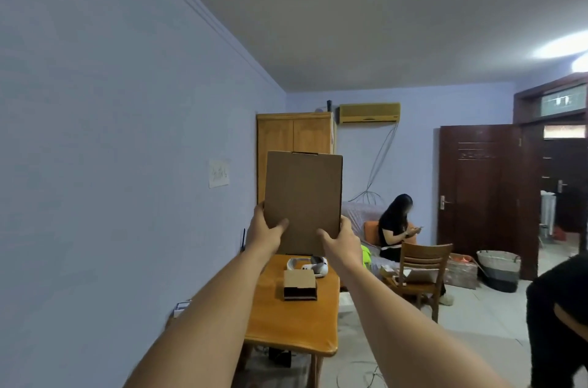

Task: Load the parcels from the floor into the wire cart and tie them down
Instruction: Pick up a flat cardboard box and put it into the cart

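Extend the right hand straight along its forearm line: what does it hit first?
The right hand is on the cardboard parcel, gripping its lower right edge, so that comes first. Behind it the line seems to lead toward the wooden wardrobe; depth unclear.

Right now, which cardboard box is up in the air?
The big flat box, gripped upright between the left hand and the right hand. The smaller box just sits on the wooden table.
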